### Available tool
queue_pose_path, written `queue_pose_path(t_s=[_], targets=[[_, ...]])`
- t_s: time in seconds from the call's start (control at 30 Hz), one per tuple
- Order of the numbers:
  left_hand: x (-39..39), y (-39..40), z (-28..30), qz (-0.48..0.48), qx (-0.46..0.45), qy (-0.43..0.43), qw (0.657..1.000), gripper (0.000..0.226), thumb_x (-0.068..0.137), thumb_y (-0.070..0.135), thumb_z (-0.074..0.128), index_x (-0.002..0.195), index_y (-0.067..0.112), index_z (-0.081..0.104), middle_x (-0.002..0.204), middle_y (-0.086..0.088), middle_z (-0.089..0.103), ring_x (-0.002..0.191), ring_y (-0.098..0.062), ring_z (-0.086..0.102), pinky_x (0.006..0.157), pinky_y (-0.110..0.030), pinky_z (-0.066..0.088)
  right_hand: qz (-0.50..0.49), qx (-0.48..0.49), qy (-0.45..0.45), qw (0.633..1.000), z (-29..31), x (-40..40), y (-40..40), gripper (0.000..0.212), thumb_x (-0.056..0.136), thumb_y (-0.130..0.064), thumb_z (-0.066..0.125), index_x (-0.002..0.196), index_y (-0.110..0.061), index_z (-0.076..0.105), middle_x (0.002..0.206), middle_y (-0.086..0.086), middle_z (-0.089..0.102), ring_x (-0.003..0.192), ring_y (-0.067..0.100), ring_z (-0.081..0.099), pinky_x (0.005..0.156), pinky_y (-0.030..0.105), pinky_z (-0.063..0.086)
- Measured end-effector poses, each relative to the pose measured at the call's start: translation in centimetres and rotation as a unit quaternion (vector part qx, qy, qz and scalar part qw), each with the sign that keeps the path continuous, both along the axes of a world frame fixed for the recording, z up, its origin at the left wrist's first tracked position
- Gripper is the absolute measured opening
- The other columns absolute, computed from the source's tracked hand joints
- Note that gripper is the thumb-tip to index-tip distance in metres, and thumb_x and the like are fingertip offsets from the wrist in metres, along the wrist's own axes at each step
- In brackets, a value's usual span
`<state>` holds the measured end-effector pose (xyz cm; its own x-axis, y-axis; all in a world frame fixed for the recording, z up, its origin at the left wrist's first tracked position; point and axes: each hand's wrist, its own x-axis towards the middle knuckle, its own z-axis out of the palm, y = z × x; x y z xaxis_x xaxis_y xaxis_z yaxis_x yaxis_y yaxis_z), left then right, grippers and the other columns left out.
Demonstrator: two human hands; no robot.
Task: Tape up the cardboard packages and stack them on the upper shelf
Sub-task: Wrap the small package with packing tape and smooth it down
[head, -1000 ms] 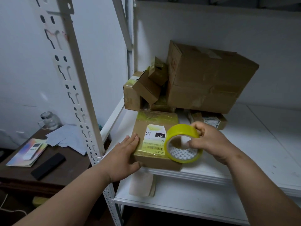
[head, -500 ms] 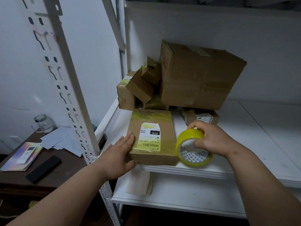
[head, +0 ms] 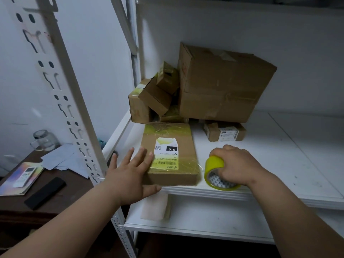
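A flat cardboard package [head: 173, 164] with a white and yellow label lies at the front edge of the white shelf [head: 279, 164], glossy tape across its top. My left hand [head: 130, 174] lies against its left side with straight fingers on top and the thumb under its front edge. My right hand [head: 235, 169] grips a yellow tape roll [head: 216, 173], which stands on the shelf just right of the package. A thin strip of tape seems to run from the roll to the package's right edge.
At the back of the shelf stand a large cardboard box [head: 221, 84], several small boxes [head: 154, 95] and a flat labelled parcel [head: 225, 132]. A perforated white upright [head: 61, 101] rises on the left. A dark desk [head: 28, 192] with papers, a jar and a remote lies beyond it.
My right hand has carried the tape roll from above the package rightward and down onto the shelf. My left hand has stayed at the package's left side.
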<state>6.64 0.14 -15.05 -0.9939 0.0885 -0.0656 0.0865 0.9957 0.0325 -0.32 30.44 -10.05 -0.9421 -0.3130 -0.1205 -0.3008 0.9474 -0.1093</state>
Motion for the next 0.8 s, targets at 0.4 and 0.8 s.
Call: queue_pose_path(t_s=[0.4,0.8], targets=[[0.3,2.7,-2.0,-0.102,-0.005,0.121,0.987,0.099,0.074,0.073,0.045,0.15,0.01,0.039,0.157,-0.006,0.035,0.146,-0.023,0.03,0.116,-0.046,0.019,0.173,-0.006,0.049,0.984,-1.4,5.7,-8.6,0.094,0.089,-0.045,0.05,0.158,-0.016,-0.007,0.166,0.002,-0.014,0.152,0.014,-0.014,0.123,0.039,-0.012],[-0.1,2.5,-1.6,-0.072,0.077,0.1,0.989,0.079,0.084,0.066,0.03,0.155,0.031,0.025,0.161,0.016,0.018,0.15,-0.006,0.015,0.12,-0.042,0.01,0.059,0.095,0.084,0.99,-4.1,6.2,-8.1,0.083,0.096,-0.034,0.043,0.157,-0.009,-0.008,0.164,0.019,-0.015,0.153,0.031,-0.011,0.115,0.047,-0.025]])
